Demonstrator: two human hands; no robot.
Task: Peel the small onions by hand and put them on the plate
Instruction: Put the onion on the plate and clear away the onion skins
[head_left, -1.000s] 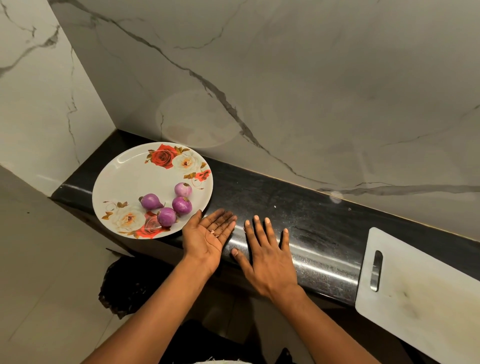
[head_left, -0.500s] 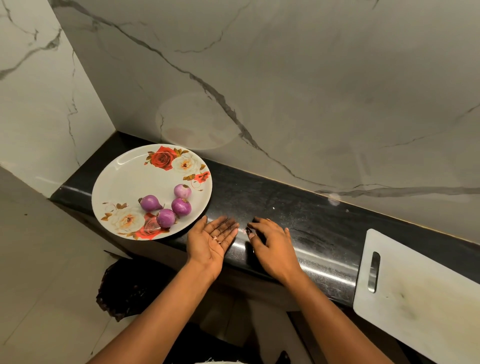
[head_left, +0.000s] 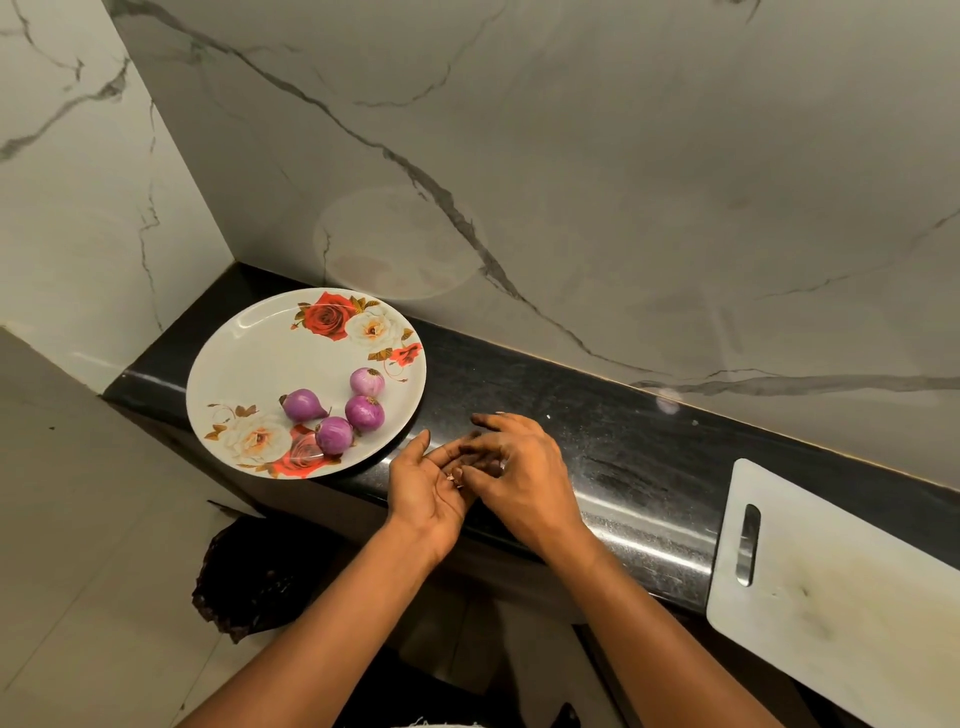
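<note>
Several peeled purple onions lie together on the white rose-patterned plate, at its right side. Just right of the plate, over the counter's front edge, my left hand lies palm up with relaxed fingers and small pale peel scraps in the palm. My right hand reaches across it from the right. Its curled fingertips pinch at the scraps in the left palm.
The black stone counter runs along a marble wall. A white cutting board with a handle slot hangs over the counter's front edge at the right. A dark bag sits on the floor below the plate.
My right hand first lay flat on the counter, then curled its fingers and moved left onto my left palm. My left hand stayed palm up beside the plate.
</note>
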